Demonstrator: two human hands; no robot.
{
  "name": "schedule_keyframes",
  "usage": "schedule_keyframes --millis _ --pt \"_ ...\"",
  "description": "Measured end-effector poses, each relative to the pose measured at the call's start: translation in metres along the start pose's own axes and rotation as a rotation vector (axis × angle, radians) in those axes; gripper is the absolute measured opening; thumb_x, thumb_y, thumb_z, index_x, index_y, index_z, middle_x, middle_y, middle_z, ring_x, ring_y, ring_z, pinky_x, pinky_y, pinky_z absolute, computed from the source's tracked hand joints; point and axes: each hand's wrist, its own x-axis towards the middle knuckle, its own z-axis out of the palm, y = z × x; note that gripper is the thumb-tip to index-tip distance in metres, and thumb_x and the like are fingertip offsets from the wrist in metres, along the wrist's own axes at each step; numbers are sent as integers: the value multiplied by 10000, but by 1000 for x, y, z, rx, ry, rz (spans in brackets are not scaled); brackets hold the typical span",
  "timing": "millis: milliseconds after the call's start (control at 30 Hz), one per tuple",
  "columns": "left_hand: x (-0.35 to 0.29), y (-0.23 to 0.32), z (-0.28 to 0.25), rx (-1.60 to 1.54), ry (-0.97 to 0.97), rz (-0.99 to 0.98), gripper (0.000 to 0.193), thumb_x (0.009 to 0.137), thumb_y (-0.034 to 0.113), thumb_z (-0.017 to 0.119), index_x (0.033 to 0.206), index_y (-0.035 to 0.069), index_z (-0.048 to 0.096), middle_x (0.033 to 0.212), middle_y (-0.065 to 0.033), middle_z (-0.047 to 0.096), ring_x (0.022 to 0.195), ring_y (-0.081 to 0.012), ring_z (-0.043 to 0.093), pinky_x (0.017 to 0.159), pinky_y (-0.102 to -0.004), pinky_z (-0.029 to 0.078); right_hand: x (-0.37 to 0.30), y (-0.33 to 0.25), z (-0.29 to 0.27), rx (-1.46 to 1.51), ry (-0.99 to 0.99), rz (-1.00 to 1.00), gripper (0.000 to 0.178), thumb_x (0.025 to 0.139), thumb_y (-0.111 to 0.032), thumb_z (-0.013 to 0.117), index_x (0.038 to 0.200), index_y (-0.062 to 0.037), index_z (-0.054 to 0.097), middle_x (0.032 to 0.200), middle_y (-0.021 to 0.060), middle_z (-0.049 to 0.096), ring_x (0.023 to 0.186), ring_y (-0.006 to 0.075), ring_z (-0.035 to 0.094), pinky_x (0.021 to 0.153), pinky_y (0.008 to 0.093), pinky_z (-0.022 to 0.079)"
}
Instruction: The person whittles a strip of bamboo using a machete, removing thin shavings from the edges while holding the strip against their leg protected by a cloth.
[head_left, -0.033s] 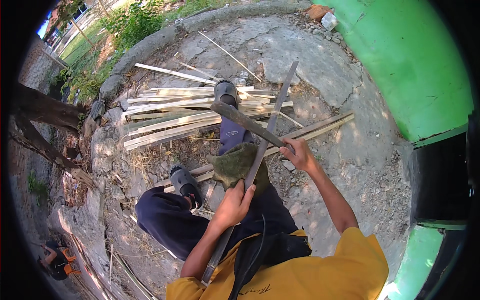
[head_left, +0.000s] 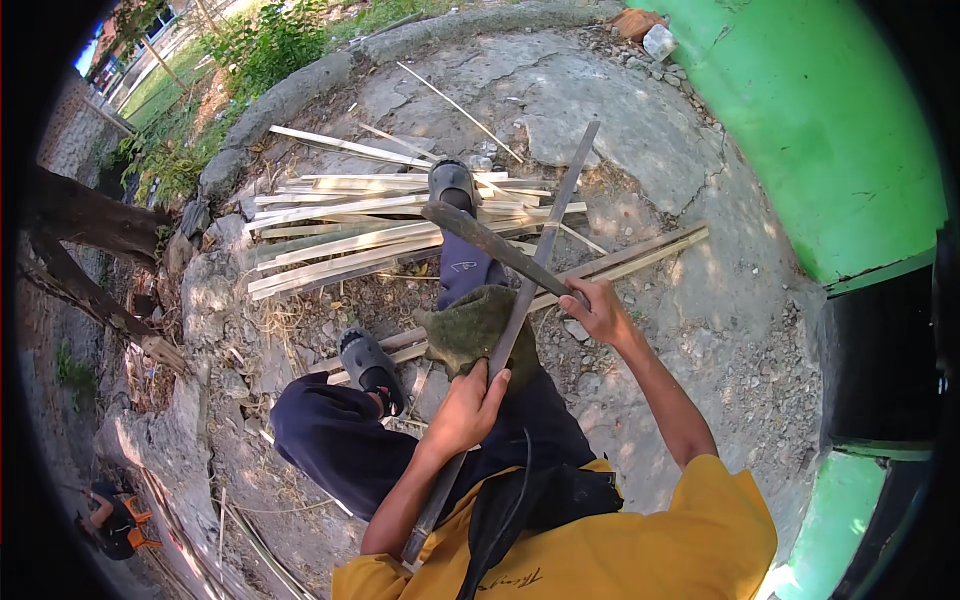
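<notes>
A long flat grey-brown strip (head_left: 553, 225), like a bamboo or wood slat, runs slantwise from beside my waist out past my knee. My left hand (head_left: 470, 408) is closed round it close to my thigh. In my right hand (head_left: 600, 312) is the handle end of a machete (head_left: 485, 240), its dark, broad blade pointing away to the left. The machete crosses the strip just beyond my knee; whether its edge touches the strip I cannot tell. Under the strip, an olive-green cloth (head_left: 465, 330) covers my knee.
Pale split strips (head_left: 345, 245) lie in a pile around my outstretched foot. Two long slats (head_left: 640, 262) lie beneath my leg. A green wall (head_left: 830, 130) stands on the right, dark tree trunks (head_left: 95, 210) on the left. Another person (head_left: 108, 520) sits at the lower left.
</notes>
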Motion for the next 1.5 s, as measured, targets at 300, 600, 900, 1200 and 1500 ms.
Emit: schedule_keyframes --millis 300,600,900,1200,1500 --pt "2 3 -4 -18 -37 -3 417 1097 327 534 885 -32 509 651 -249 555 631 -445 590 605 -510 411 4 10 -5 -16 38 -49 595 965 -564 628 938 27 695 604 166 527 557 321 550 565 433 402" --pt "2 -2 -6 -14 -52 -14 416 1104 331 517 903 -32 519 672 -244 562 639 -431 573 631 -505 420 -8 -5 2 58 56 -112 617 962 -585 622 941 28 693 608 167 535 540 294 527 562 429 405" --pt "0 -1 -4 30 -54 -16 425 1111 352 507 932 -33 511 704 -249 566 672 -417 590 659 -509 435 11 25 -5 -24 171 -14 611 974 -544 632 995 64 696 621 192 562 552 327 571 563 428 419" --pt "3 1 -4 9 -69 -35 427 1111 347 510 913 -31 500 706 -237 572 671 -407 582 669 -509 442 7 10 -4 -59 44 -91 581 962 -533 650 1006 42 716 628 198 564 594 358 612 586 457 438" --pt "0 -3 -3 34 -47 2 415 1106 326 520 906 -36 489 700 -274 574 691 -475 589 657 -537 428 36 44 -16 -81 189 27 570 972 -571 624 949 -9 718 548 103 467 508 228 463 525 408 349"
